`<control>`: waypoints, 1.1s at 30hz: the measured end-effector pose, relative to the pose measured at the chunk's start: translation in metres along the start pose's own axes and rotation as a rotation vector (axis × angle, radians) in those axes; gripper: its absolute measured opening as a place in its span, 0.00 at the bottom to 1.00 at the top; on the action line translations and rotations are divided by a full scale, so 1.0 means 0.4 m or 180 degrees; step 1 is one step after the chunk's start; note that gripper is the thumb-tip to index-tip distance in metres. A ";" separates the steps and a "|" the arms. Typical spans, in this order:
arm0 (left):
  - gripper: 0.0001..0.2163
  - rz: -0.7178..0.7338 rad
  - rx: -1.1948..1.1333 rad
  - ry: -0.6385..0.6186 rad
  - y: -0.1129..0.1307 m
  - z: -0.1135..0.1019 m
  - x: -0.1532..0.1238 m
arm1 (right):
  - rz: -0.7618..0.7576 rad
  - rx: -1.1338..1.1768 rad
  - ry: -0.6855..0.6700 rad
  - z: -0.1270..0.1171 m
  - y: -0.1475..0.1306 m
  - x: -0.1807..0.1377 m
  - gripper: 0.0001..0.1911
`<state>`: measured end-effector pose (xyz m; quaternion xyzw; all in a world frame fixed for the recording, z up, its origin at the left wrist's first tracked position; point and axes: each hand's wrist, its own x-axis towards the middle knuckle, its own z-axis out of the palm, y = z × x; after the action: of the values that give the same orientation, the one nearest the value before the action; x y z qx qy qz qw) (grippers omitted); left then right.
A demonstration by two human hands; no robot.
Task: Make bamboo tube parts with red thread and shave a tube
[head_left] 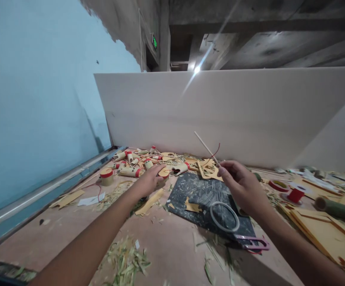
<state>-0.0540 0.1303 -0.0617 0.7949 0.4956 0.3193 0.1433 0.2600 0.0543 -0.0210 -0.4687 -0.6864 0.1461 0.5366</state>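
The right hand [242,184] pinches a thin wooden stick [205,147] just above the far edge of the black cutting mat [202,194]; the stick's long axis slants up and away to the left. The left hand [151,180], left of the mat, grips a red-banded bamboo tube [163,173]. A tape ring [224,216] lies on the mat.

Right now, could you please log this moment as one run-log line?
left hand: on bamboo tube | right hand: pinching thin stick | tape ring: on cutting mat
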 end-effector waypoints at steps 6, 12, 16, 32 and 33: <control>0.16 0.0098 0.0133 -0.0175 -0.017 0.027 -0.001 | -0.0268 -0.0430 -0.0305 0.038 0.010 -0.038 0.09; 0.26 0.0057 0.0213 -0.0245 -0.014 0.021 -0.006 | -0.0425 -0.0604 -0.0396 0.052 0.014 -0.043 0.09; 0.20 -0.0072 0.0344 -0.0056 -0.005 0.026 -0.002 | -0.0493 -0.0677 -0.0408 0.055 0.018 -0.047 0.08; 0.19 0.0026 0.0166 -0.0507 0.000 0.010 -0.008 | -0.0547 -0.0859 -0.0401 0.058 0.022 -0.053 0.08; 0.21 0.0031 0.0168 -0.0509 -0.001 0.009 -0.008 | -0.0550 -0.0863 -0.0400 0.059 0.022 -0.053 0.08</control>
<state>-0.0530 0.1279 -0.0659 0.8237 0.4870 0.2424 0.1598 0.2434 0.0490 -0.0489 -0.4660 -0.7697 0.0345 0.4350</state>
